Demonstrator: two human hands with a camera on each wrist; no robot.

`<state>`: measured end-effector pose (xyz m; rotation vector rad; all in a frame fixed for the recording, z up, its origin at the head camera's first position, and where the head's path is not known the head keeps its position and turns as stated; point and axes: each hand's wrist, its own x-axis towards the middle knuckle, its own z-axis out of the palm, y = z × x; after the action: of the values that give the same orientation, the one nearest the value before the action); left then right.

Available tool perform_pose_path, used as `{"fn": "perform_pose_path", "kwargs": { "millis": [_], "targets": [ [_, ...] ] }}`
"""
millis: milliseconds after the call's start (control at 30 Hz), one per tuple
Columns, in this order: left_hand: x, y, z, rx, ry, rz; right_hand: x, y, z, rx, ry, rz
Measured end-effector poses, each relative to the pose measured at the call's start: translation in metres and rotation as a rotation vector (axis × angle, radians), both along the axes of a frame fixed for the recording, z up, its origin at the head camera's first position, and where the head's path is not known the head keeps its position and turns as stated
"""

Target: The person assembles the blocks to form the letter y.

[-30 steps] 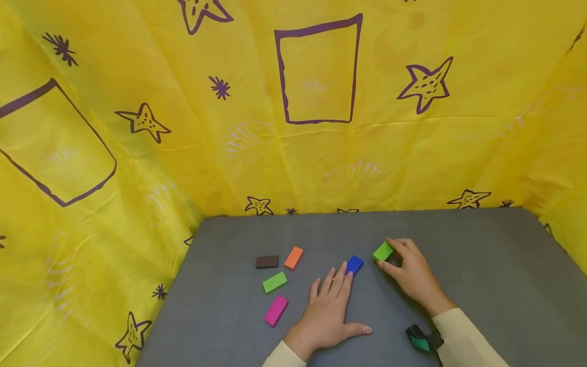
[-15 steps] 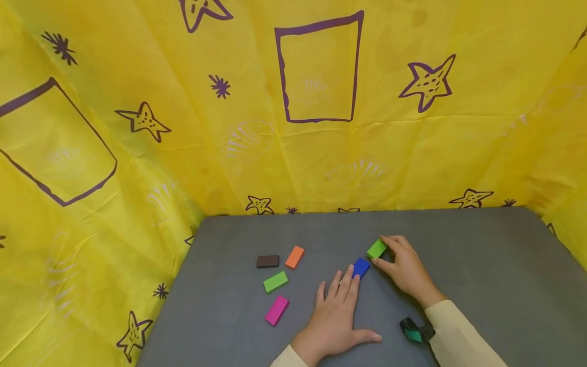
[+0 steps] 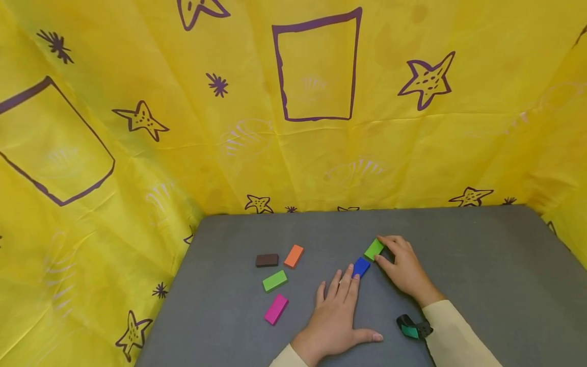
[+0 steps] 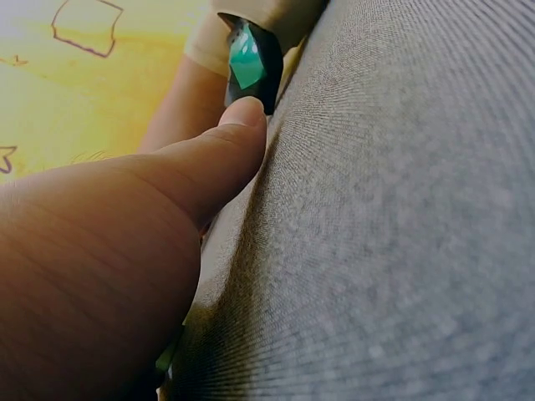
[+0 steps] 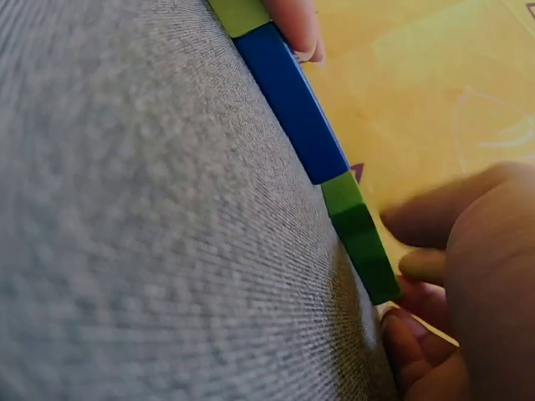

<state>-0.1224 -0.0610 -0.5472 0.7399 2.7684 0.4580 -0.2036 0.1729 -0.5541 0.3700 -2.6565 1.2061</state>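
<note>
A green block lies on the grey table with my right hand at its right side, thumb and index finger pinching it. Its near end meets a blue block, and in the right wrist view the two ends touch in a line. My left hand lies flat with fingers spread, fingertips resting on the blue block's near end. Another green block continues the row beyond the blue one in the right wrist view; the left fingers hide it in the head view. The left thumb points out sideways over the table.
To the left lie a dark brown block, an orange block, a loose green block and a magenta block. A black and green wrist strap is on the right wrist. Yellow patterned cloth hangs behind the table.
My right hand has brought the green block leftward and down to the blue block's far end, closing the gap. My left hand and the blue block have shifted slightly right.
</note>
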Motion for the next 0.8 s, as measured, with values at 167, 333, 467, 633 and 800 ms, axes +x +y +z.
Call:
{"fn": "perform_pose_path", "kwargs": {
  "millis": [167, 333, 467, 633, 800],
  "targets": [
    [0.001, -0.0001, -0.0005, 0.013, 0.012, -0.004, 0.0025, -0.0012, -0.0018, -0.017, 0.046, -0.012],
    [0.0007, -0.0005, -0.0023, 0.045, 0.008, -0.009, 0.0024, -0.0024, -0.005, -0.011, 0.028, -0.028],
    [-0.0001, -0.0003, -0.0034, 0.03, 0.015, -0.01, -0.0006, -0.0041, -0.0067, -0.011, 0.023, -0.036],
    [0.0002, 0.0012, -0.0032, 0.009, 0.017, -0.002, -0.0025, -0.0061, -0.0062, -0.014, 0.027, -0.037],
    [0.0004, 0.0021, -0.0025, 0.003, 0.006, 0.006, -0.0018, -0.0067, -0.0052, -0.011, 0.023, -0.037]
  ]
}}
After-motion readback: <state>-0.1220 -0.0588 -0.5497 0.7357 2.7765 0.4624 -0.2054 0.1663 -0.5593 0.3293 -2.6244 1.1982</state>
